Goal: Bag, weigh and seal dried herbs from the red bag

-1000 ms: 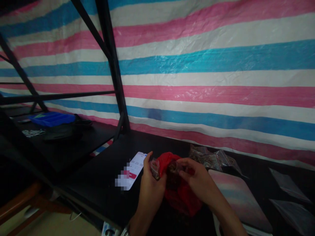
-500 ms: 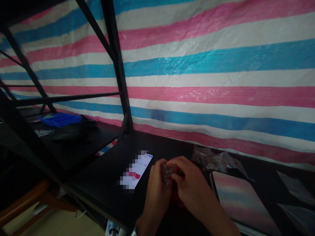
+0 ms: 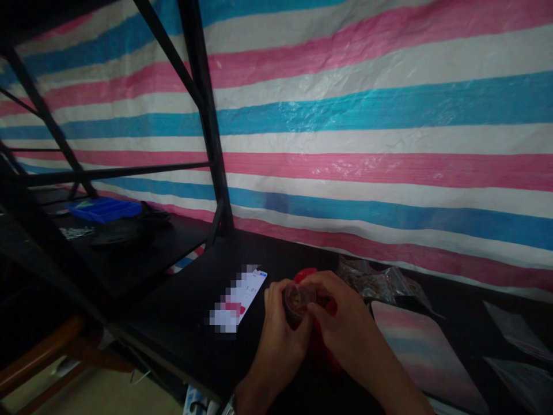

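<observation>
My left hand [image 3: 279, 334] and my right hand [image 3: 345, 331] meet over the dark table [image 3: 181, 305], both pinching a small clear plastic packet [image 3: 298, 297] with brownish contents. A red plastic bag [image 3: 319, 340] lies under and between the hands, mostly hidden by them, with a bit of red showing above my fingers. A phone [image 3: 239, 300] with a lit screen lies flat just left of my left hand.
Clear bags [image 3: 371, 282] with brown contents lie behind my right hand. A glossy flat pad [image 3: 423, 351] and flat clear packets [image 3: 512, 334] lie to the right. A striped tarp [image 3: 367, 127] forms the back wall. A black frame [image 3: 203, 115] and a blue tray [image 3: 106, 208] stand at left.
My hands closed together around the small packet and covered most of the red bag. The view shifted slightly; a bit of red now shows above my fingers.
</observation>
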`<state>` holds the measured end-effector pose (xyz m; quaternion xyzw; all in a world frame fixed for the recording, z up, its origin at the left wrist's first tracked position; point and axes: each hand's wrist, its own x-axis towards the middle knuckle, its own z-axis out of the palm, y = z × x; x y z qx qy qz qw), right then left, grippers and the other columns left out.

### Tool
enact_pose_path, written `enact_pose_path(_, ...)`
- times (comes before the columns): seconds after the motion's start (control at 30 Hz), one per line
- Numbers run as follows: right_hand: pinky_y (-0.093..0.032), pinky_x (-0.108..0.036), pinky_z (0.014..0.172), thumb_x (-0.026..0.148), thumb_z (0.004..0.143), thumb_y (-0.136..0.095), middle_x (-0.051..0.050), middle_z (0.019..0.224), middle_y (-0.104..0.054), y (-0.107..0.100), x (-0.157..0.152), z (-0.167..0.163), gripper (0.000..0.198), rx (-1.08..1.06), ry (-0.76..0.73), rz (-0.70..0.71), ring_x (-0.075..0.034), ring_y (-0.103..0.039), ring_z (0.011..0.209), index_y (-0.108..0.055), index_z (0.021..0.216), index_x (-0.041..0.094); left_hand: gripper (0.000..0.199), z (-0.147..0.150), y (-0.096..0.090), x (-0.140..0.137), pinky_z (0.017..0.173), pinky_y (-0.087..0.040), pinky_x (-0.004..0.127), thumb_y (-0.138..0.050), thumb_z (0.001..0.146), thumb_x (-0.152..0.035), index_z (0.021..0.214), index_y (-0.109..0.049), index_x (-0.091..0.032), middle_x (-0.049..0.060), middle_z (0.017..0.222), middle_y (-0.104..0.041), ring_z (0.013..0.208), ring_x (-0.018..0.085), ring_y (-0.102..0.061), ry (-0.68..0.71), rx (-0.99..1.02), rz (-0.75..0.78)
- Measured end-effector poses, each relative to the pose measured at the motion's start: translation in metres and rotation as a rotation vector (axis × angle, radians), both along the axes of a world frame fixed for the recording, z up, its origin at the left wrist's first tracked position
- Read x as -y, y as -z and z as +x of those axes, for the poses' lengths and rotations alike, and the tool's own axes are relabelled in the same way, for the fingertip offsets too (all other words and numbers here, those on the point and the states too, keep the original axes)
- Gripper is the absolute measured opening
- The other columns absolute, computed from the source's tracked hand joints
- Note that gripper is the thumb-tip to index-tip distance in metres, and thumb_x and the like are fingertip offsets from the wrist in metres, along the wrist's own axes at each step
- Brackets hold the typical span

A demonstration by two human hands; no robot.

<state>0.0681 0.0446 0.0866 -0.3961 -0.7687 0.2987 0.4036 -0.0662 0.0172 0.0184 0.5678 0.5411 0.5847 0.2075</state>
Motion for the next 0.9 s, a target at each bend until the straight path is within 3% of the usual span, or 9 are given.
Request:
enact_pose_path(0.2, -0.05, -0.035, 0.098, 0.0, 0.079, -0.052, -0.002, 0.109, -0.074, -0.002, 0.001, 0.001, 0.038, -0.033, -0.004, -0.021, -0.02, -0.069, 0.105, -0.07, 0.099, 0.026, 0.027, -0.006, 0.003, -0.004, 0.094, -0.054, 0.044, -0.068, 0.092, -0.026, 0.118, -0.06, -0.026, 0.007, 0.117, -0.062, 0.111, 0.027, -0.061, -0.056, -0.009, 0.018)
enact_pose_path(0.53, -0.053, -0.038, 0.1, 0.005, 0.079, -0.056, -0.003, 0.109, -0.076, -0.004, 0.002, 0.002, 0.033, -0.068, 0.014, -0.056, -0.021, -0.072, 0.105, -0.071, 0.1, 0.026, 0.031, -0.009, 0.009, -0.003, 0.097, -0.052, 0.044, -0.063, 0.094, -0.024, 0.125, -0.059, -0.028, 0.009, 0.124, -0.061, 0.12, 0.029, -0.058, -0.024, -0.073, 0.046)
enact_pose_path(0.77, -0.058, -0.041, 0.101, 0.02, 0.082, -0.063, -0.006, 0.123, -0.077, 0.009, -0.013, 0.018, 0.038, -0.249, -0.037, -0.271, -0.023, -0.074, 0.111, -0.068, 0.119, 0.026, 0.036, -0.007, 0.008, -0.001, 0.1, -0.049, 0.046, -0.058, 0.1, -0.027, 0.134, -0.046, -0.027, 0.009, 0.124, -0.05, 0.114, 0.027, -0.055, -0.063, -0.108, 0.08)
enact_pose_path(0.9, -0.056, -0.043, 0.104, 0.026, 0.084, -0.066, -0.008, 0.125, -0.077, 0.01, -0.019, 0.031, 0.031, -0.24, -0.035, -0.273, -0.024, -0.074, 0.111, -0.071, 0.115, 0.025, 0.037, -0.006, 0.005, 0.003, 0.103, -0.048, 0.044, -0.053, 0.104, -0.024, 0.137, -0.039, -0.03, 0.008, 0.128, -0.044, 0.118, 0.025, -0.052, -0.059, -0.084, 0.072)
